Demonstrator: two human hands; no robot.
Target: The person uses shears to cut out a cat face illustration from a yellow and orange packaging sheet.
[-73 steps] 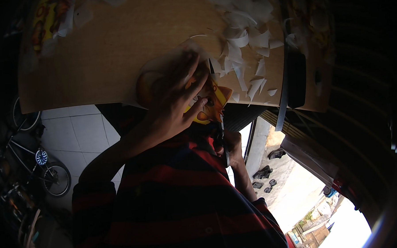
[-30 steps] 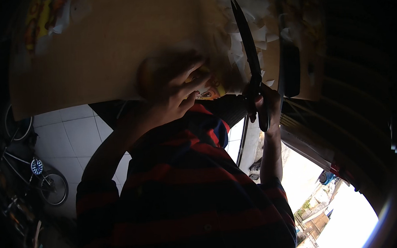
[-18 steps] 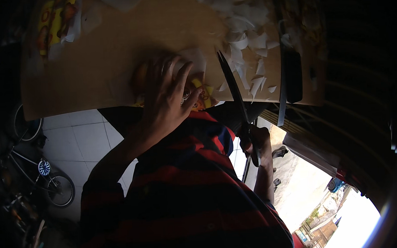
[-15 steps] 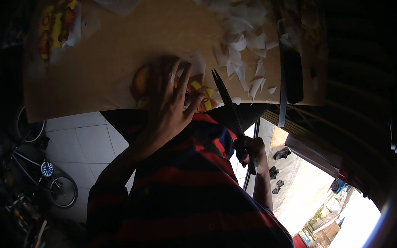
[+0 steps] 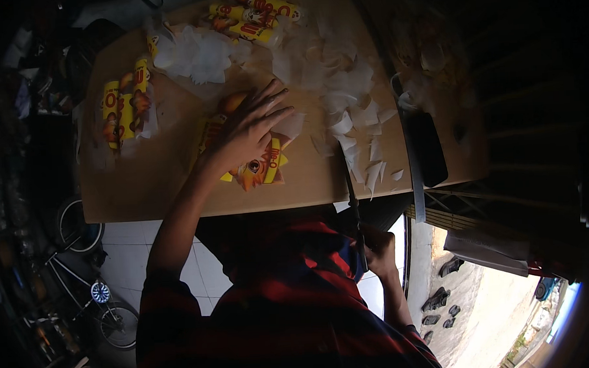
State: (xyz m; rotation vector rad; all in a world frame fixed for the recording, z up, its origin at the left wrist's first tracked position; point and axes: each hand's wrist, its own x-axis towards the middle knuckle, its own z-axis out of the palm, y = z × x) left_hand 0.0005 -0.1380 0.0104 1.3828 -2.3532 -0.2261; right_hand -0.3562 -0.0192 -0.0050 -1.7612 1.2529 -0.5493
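Observation:
My left hand (image 5: 243, 133) lies with its fingers stretched out over a printed cut-out (image 5: 249, 176) on the brown tabletop (image 5: 144, 197). The cut-out shows an orange cartoon animal with yellow parts; my palm and fingers hide much of it. Down at the table's front edge, my right hand (image 5: 378, 249) is closed round the handles of dark, long-bladed scissors (image 5: 352, 208). Their blades point away from me, up over the edge, and look nearly closed. White paper scraps (image 5: 370, 115) lie just beyond the tips.
Yellow printed cut-outs (image 5: 126, 102) lie at the left, and more yellow prints (image 5: 258, 21) at the back. White paper (image 5: 200, 53) is heaped between them. A black oblong object (image 5: 426, 148) rests at the right beside a pale strip. A bicycle (image 5: 101, 294) stands on the floor at left.
The view has shifted, showing more of the table's far side. My left hand has moved off part of the cut-out, uncovering more of it. The scissors stay in my right hand, now pointing straighter ahead.

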